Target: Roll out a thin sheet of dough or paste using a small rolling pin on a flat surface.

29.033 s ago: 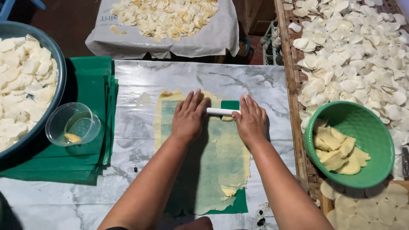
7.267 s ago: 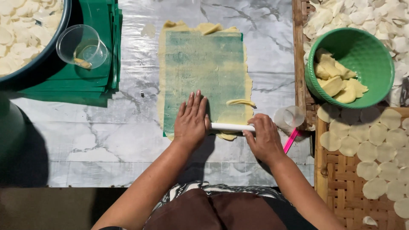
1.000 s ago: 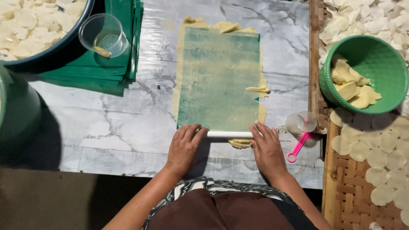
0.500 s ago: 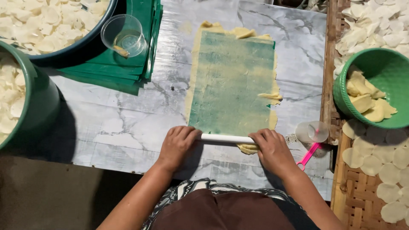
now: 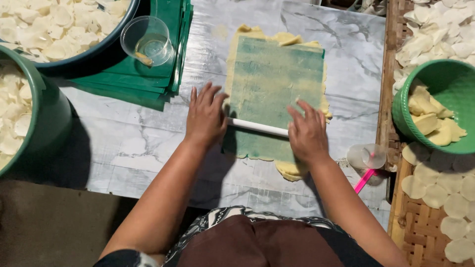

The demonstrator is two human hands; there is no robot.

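Spanning most of the view, a grey-veined marble slab (image 5: 148, 148) serves as the work surface. On it lies a green plastic sheet (image 5: 274, 94), coated with a thin, pale yellow layer of dough (image 5: 277, 74) (ragged and thicker at the edges, so sheer in the middle that the green shows through). A large dark basin (image 5: 94, 47) at top left holds white dough rounds, and a green bucket (image 5: 44, 118) at the left edge holds more. A green bowl (image 5: 440, 113) at right contains yellowish dough pieces; it rests on a woven bamboo tray (image 5: 420, 232) spread with flat white discs. A stack of green sheets (image 5: 148, 81) carries a clear plastic cup (image 5: 147, 40). Across the lower part of the dough sits a slim white rolling pin (image 5: 257, 127). The left hand (image 5: 205, 116) and the right hand (image 5: 307, 133) press flat on its two ends, fingers extended, palms down, gripping nothing. A small clear cutter with a pink handle (image 5: 368, 165) lies at lower right.
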